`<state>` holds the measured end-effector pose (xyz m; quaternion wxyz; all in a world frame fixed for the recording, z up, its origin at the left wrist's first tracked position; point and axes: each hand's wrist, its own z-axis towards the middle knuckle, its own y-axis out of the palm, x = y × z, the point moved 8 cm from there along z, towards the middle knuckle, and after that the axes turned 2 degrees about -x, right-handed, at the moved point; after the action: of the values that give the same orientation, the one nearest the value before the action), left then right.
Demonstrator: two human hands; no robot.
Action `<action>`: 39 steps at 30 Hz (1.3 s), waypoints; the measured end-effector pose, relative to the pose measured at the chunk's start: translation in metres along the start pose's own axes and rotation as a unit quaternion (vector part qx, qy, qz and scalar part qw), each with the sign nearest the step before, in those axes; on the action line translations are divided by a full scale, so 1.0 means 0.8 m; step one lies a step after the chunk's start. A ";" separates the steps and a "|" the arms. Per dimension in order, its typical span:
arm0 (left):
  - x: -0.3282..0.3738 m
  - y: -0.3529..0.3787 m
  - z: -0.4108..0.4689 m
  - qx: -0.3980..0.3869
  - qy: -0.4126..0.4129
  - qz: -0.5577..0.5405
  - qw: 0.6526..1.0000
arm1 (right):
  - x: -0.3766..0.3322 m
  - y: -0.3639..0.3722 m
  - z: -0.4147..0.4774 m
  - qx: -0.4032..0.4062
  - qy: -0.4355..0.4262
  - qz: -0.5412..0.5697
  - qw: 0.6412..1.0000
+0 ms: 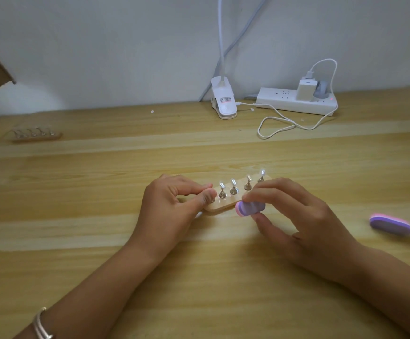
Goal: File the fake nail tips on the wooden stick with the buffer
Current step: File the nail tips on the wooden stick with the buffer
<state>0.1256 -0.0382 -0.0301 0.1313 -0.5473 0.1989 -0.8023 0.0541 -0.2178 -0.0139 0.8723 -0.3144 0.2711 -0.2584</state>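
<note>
Head view, centre of frame: the left hand pinches the end of the pale wooden stick carrying clear nail tips on metal pegs. The right hand pinches the soft purple-pink buffer just beside it. The tips look light and brittle, so steady the stick by its ends.

No writing legible on the desk

A small sticker on the white clip lamp base, just left of the power strip, carries red and black print too fine to read. At the strip's right end a red indicator dot glows. Nothing else shows lettering that can be made out.
</note>
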 end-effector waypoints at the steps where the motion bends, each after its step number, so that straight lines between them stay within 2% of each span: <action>1: 0.000 0.000 0.000 0.002 0.000 0.001 1.000 | 0.000 0.000 0.000 0.000 0.000 -0.001 1.000; 16: 0.000 -0.004 -0.006 0.001 -0.023 0.036 0.999 | 0.003 0.000 -0.002 0.001 0.004 0.002 1.000; 28: 0.031 -0.008 -0.006 0.033 0.075 0.123 0.989 | 0.002 0.001 -0.001 -0.005 0.005 -0.001 1.000; 39: 0.037 -0.003 -0.004 0.023 0.080 0.145 0.986 | 0.001 0.001 -0.001 -0.003 -0.003 0.003 1.000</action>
<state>0.1115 -0.0480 -0.0057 0.2421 -0.4437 0.2677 -0.8203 0.0542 -0.2179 -0.0153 0.8729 -0.3169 0.2707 -0.2537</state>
